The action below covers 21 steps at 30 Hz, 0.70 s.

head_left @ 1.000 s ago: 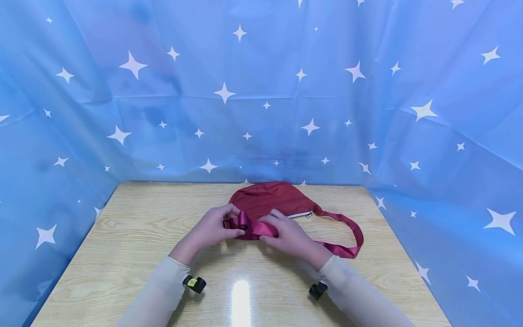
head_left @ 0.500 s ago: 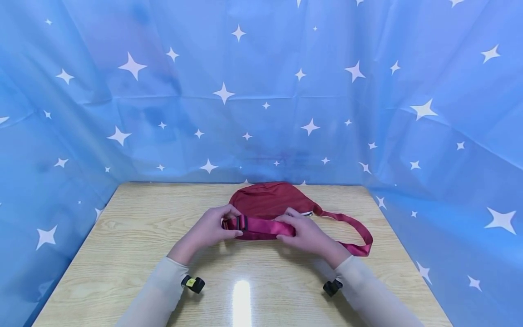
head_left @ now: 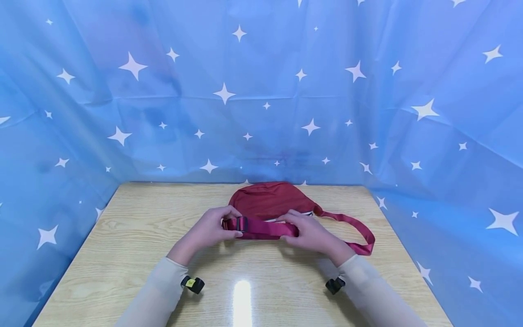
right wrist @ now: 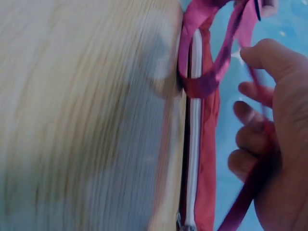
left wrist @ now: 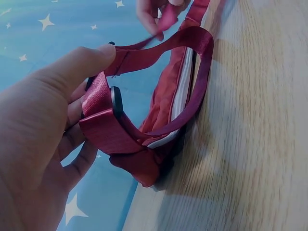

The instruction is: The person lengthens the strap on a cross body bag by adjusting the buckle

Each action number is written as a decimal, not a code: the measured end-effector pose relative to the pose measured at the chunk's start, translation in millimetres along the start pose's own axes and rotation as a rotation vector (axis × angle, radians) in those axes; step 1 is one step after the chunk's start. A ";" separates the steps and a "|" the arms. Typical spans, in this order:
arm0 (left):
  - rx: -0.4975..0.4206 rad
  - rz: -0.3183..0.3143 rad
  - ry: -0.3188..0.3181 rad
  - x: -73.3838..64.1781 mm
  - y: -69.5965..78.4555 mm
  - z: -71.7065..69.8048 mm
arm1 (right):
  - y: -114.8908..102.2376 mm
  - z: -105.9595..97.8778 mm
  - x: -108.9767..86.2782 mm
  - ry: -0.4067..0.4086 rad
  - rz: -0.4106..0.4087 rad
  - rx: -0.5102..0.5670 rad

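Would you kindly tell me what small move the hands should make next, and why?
I would probably have the right hand draw the strap gently away from the left hand. Both hands hold the strap, and the left wrist view shows a slack loop by the black slider, which a light pull may help take up.

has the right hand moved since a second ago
Yes, in the head view the right hand has moved to the right against the wood-grain tabletop.
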<state>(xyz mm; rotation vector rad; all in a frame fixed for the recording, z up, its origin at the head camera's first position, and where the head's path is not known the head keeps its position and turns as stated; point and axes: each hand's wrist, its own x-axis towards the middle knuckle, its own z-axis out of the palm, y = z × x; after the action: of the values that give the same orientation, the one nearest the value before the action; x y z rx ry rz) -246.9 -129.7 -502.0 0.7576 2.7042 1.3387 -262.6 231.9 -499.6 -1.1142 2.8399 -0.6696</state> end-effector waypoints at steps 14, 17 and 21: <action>-0.028 0.043 0.004 1.8 1.5 3.9 | -48.4 28.8 42.9 -0.046 0.081 0.357; -0.029 0.048 0.009 2.4 0.5 5.4 | -57.0 31.4 50.8 -0.014 0.074 0.420; -0.022 0.054 0.018 3.0 -1.3 6.3 | -63.9 33.8 57.1 0.037 0.031 0.453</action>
<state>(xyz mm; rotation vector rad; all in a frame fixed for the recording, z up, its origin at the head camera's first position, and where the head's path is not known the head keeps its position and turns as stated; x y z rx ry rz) -248.6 -124.4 -506.4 0.8257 2.6962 1.3907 -258.2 139.9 -497.2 -0.9828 2.5286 -1.2583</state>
